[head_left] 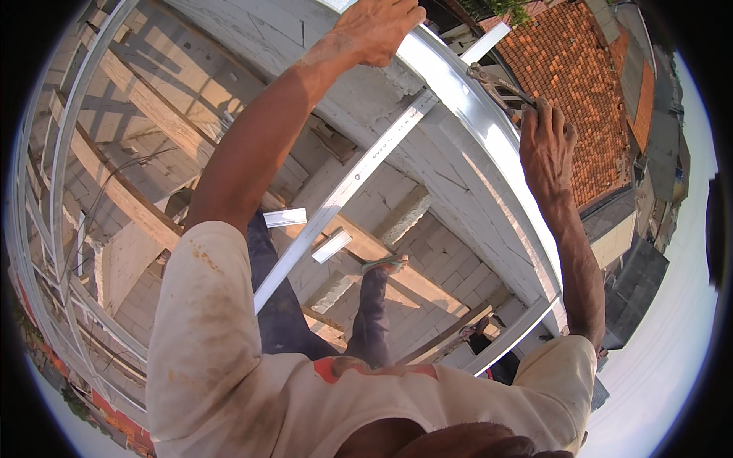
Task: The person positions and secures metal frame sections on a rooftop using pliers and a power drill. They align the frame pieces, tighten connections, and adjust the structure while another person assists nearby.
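Note:
A long shiny metal channel (450, 76) runs along the top of a grey block wall, from the upper middle down to the right. My left hand (378, 32) is closed over its upper end, fingers curled. Further along, my right hand (547, 145) is wrapped round the handle of a dark pliers-like tool (495, 81). That tool's jaws lie at the channel's outer edge, by a short light metal strip (485, 43). A straight metal rail (355, 178) meets the channel between my arms and slopes down toward my body.
Wooden beams (156, 107) cross the open space below, where my sandalled foot (388, 264) rests on a plank. Two short metal offcuts (332, 245) (285, 217) lie by the rail. Curved metal framing (65, 137) stands left. A tiled roof (573, 84) lies beyond the wall.

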Motion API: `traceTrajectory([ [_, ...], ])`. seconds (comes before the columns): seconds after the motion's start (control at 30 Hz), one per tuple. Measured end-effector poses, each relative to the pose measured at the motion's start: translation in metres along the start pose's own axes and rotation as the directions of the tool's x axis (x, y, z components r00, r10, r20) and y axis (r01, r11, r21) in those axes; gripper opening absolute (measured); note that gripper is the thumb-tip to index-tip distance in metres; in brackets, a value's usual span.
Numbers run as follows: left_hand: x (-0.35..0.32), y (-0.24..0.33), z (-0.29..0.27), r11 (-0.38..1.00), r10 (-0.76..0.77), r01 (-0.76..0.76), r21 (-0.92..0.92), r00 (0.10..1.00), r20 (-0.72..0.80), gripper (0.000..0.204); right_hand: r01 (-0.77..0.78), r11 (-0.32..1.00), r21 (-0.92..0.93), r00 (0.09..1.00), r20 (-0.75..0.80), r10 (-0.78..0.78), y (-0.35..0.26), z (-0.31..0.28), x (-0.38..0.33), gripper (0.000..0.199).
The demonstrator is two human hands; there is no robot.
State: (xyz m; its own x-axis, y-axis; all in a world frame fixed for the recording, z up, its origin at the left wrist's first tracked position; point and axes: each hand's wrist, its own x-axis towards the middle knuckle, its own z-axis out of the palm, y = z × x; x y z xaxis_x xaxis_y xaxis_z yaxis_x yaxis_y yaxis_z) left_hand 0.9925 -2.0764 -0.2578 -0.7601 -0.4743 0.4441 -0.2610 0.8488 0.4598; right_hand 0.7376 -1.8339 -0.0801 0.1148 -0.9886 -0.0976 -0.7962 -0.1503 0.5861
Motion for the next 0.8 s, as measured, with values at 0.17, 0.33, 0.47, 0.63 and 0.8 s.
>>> traceTrajectory([
  [0.17, 0.001, -0.004, 0.005, 0.997, -0.024, 0.022, 0.071, 0.999, 0.027, 0.071, -0.085, 0.994, -0.072, 0.996, -0.037, 0.082, -0.011, -0.001, -0.022, 0.035],
  [0.33, -0.002, -0.007, 0.011, 0.995, 0.047, -0.041, 0.088, 0.997, -0.067, 0.069, -0.125, 0.989, -0.073, 0.992, -0.036, 0.122, -0.018, -0.003, -0.021, 0.032],
  [0.47, 0.001, -0.005, 0.005, 0.998, 0.024, -0.022, 0.059, 0.999, -0.037, 0.068, -0.132, 0.982, -0.138, 0.99, -0.058, 0.125, -0.027, -0.005, -0.021, 0.031],
  [0.63, 0.001, -0.003, 0.001, 0.999, 0.008, -0.007, 0.04, 1.0, -0.03, 0.066, -0.152, 0.988, 0.021, 0.988, 0.004, 0.152, -0.019, -0.011, -0.015, 0.035],
  [0.8, -0.003, -0.001, -0.004, 0.999, -0.027, 0.028, 0.027, 0.999, -0.028, 0.065, -0.15, 0.963, 0.224, 0.989, 0.032, 0.147, -0.004, 0.001, -0.007, 0.045],
])
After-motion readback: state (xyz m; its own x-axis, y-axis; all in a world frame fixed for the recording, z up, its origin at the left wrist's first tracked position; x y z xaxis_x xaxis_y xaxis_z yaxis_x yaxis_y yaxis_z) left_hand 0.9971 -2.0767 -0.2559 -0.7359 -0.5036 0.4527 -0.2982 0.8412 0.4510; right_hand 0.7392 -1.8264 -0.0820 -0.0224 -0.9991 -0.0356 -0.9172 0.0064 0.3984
